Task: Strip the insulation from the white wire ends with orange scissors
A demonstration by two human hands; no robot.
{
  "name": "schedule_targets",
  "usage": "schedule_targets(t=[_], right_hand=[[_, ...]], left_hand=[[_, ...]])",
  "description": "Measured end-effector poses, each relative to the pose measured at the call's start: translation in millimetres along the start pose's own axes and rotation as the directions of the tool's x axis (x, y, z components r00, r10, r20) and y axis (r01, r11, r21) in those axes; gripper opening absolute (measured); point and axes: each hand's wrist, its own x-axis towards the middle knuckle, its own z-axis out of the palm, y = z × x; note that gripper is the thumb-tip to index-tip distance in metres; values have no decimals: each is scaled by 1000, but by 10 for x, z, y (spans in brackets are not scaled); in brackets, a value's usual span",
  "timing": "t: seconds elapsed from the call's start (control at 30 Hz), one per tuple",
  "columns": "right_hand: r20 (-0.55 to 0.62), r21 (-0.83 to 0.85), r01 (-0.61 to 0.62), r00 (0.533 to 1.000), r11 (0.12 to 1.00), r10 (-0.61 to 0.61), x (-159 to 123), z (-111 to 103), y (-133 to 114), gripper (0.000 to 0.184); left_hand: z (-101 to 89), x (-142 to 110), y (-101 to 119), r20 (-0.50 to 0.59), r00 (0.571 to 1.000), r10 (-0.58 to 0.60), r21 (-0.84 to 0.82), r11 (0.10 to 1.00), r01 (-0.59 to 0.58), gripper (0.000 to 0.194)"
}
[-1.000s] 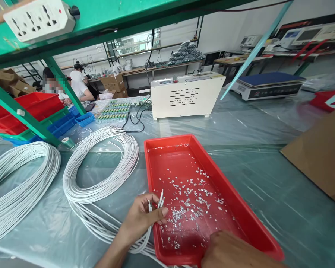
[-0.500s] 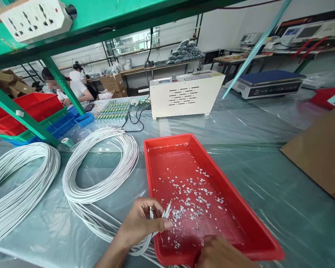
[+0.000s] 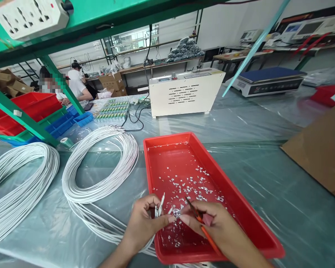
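Note:
My left hand [image 3: 149,219] is closed around several white cables [image 3: 159,208], their ends poking up between thumb and fingers at the tray's near left side. Close by on the right, my right hand [image 3: 212,223] holds a pair of orange-handled pliers [image 3: 209,238], whose dark tip points up and away. The right thumb and fingertip come together near a cable end, almost touching the left thumb; whether they pinch it I cannot tell. Beneath both hands lies a red tray [image 3: 220,169] strewn with small silvery scraps [image 3: 195,182].
Left of the tray lie one coil of white cable [image 3: 72,175] and another coil [image 3: 22,186]. Behind stand a cream metal box [image 3: 184,95] and a weighing scale [image 3: 268,82]. Cardboard [image 3: 321,152] leans in from the right. A green shelf beam [image 3: 114,22] crosses overhead. Other people sit far left.
My right hand has risen from the tray's near edge to beside my left hand, bringing the pliers into clear view. My left hand keeps the cables, their ends shifted slightly.

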Motion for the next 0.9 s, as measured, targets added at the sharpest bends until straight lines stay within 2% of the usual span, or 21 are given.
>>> schedule_targets(t=[0.07, 0.13, 0.27, 0.33, 0.4, 0.47, 0.53, 0.6, 0.67, 0.73, 0.9], right_hand=[[-18, 193, -60, 998, 979, 65, 42, 57, 81, 30], [3, 284, -75, 997, 956, 77, 65, 102, 112, 28], [-20, 326, -38, 999, 944, 47, 89, 126, 61, 20], [-52, 360, -69, 994, 930, 94, 94, 107, 28, 22], [-80, 374, -77, 990, 924, 115, 91, 78, 23, 24], [-116, 272, -36, 991, 962, 70, 80, 47, 50, 26], [-155, 3, 22, 988, 1000, -21, 65, 25, 92, 28], [-177, -338, 36, 979, 940, -101, 54, 14, 124, 34], [-173, -564, 21, 974, 826, -143, 52, 16, 130, 41], [-157, -647, 18, 975, 762, -157, 55, 29, 108, 45], [-81, -686, 54, 985, 726, -150, 41, 66, 23, 49]], left_hand=[[27, -7, -8, 20, 1000, 2, 26, 1000, -3, 27], [53, -13, -19, 49, 999, -19, 41, 999, 17, 28], [84, -20, -29, 7, 998, -58, 143, 988, 56, 20], [90, -28, -22, -45, 997, -56, 215, 975, 64, 17], [92, -38, -11, -72, 997, -38, 220, 974, 53, 18], [88, -46, -1, -86, 996, -18, 146, 989, 31, 20], [77, -51, 0, -97, 995, -8, 43, 999, 12, 24], [60, -54, -6, -89, 996, 16, -20, 1000, -17, 28], [45, -59, -16, -80, 995, 56, -14, 998, -58, 29], [36, -65, -22, -80, 994, 74, 19, 997, -72, 28], [29, -70, -3, -51, 997, 61, 27, 998, -60, 29]])
